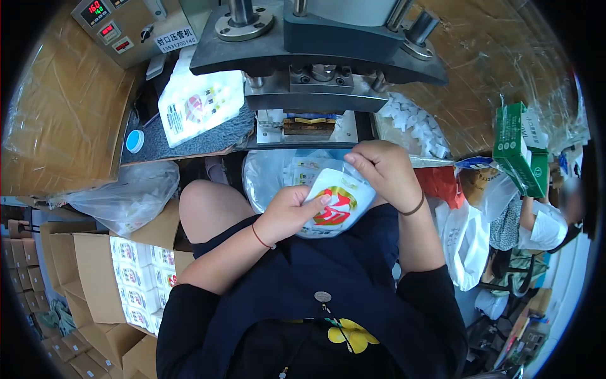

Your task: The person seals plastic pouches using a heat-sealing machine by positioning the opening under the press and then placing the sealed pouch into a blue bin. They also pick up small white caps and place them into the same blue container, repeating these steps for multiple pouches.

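My left hand (291, 218) is closed on a white plastic pouch (333, 205) with large red and gold print, its thumb lying across the front. The pouch is tilted over my lap. At its upper right edge my right hand (386, 174) is closed in a pinch; the exact grip is partly hidden by the fingers. Below the press, a clear plastic bag (265, 180) with printed packs showing in it lies between my knees. In front of my hands stands the sealing press (322, 95), with a brass-coloured bar (309, 123) at its base.
Another white pouch (199, 107) lies on the grey mat, near a blue cap (134, 141). White scraps (413, 123) are heaped right of the press. An open carton (95, 278) of white packs (136, 281) stands at left. A green box (519, 148) and a seated person (543, 224) are at right.
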The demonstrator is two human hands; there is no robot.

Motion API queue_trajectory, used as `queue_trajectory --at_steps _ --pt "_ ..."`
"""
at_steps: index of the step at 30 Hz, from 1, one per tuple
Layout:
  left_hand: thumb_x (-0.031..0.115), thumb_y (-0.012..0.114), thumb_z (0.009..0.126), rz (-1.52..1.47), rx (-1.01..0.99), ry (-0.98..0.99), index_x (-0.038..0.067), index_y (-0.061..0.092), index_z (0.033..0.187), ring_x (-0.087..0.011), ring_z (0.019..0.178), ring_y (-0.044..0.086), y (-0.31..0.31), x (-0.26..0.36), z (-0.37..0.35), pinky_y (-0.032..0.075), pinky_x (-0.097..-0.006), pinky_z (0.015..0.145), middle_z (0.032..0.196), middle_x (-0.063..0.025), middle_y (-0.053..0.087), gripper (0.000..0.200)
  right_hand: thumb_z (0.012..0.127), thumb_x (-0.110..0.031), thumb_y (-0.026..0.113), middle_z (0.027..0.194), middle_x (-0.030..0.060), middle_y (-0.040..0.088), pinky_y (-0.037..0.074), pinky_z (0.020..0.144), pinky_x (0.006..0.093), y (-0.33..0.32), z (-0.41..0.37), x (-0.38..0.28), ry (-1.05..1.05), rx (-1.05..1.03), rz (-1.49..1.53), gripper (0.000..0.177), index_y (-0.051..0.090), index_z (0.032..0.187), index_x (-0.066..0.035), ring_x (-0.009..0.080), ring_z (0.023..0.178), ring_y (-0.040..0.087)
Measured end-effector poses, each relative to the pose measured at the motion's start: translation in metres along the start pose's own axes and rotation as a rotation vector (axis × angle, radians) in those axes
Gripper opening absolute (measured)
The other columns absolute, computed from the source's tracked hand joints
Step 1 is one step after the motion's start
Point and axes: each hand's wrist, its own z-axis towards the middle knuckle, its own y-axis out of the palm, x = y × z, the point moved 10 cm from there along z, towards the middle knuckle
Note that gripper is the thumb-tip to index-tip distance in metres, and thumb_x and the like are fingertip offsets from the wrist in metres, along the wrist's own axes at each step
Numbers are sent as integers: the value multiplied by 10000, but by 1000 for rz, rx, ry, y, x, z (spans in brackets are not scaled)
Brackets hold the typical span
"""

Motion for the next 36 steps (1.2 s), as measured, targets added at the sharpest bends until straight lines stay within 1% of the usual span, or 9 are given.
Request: queue_trajectory --at_steps 2,13,18,21,23,27,31,34,36 --pt "260 656 1024 -88 -65 -40 -39 714 1129 -90 945 656 10 2 -2 536 -276 873 1045 -62 743 322 948 -230 675 872 150 713 524 730 403 8 1 -4 -65 -151 -68 227 721 978 -10 347 815 672" --pt "14 694 924 -400 69 -46 -39 688 1173 -184 1002 722 -55 5 29 575 -336 907 1145 -130 734 256 864 -34 660 1332 204 581 524 923 482 -24 5 126 55 160 -547 471 597 1322 -126 391 1107 635" --pt "88 718 926 -468 84 -83 -18 613 1257 -171 966 713 -67 20 39 580 -333 866 1124 -110 721 364 856 -30 663 1188 156 634 540 857 456 -26 2 128 88 248 -421 285 676 1133 -98 389 1021 651" --pt "243 644 1011 184 556 329 37 523 1232 -113 833 618 -152 63 17 523 -275 709 996 -37 627 326 853 -25 667 1089 144 661 542 818 445 -28 -2 129 93 269 -385 226 682 1073 -76 380 980 660" --pt "244 608 1009 849 1109 683 -36 470 1314 -322 1053 621 -202 137 -41 510 -450 908 1181 -231 596 437 851 -24 673 1040 140 669 540 796 442 -29 -7 126 110 293 -374 209 680 1055 -68 375 952 663" --pt "366 622 970 1780 794 361 49 405 1518 -488 1427 355 -205 87 -28 331 -560 1132 1570 -299 337 669 868 10 665 1025 164 663 548 764 435 -56 -20 105 -17 526 -371 182 663 1047 -22 346 851 675" --pt "145 642 971 1325 622 438 30 569 1383 -375 1212 615 -171 74 -62 482 -465 1027 1291 -220 648 434 929 0 643 974 126 645 533 709 351 -65 -44 124 317 557 84 169 642 1097 -1 221 773 646" --pt "81 614 998 71 574 299 -1 654 1231 -212 971 705 -176 34 -60 547 -344 882 1065 -111 736 250 964 -47 639 958 99 639 512 696 288 -33 -37 99 280 427 164 188 632 1150 -14 161 746 615" --pt "91 710 939 298 479 342 -15 725 1057 -67 788 643 -146 40 -53 526 -263 699 926 -44 730 159 982 -111 617 917 114 668 519 742 349 2 -18 43 23 210 247 166 667 1120 -34 227 794 636"
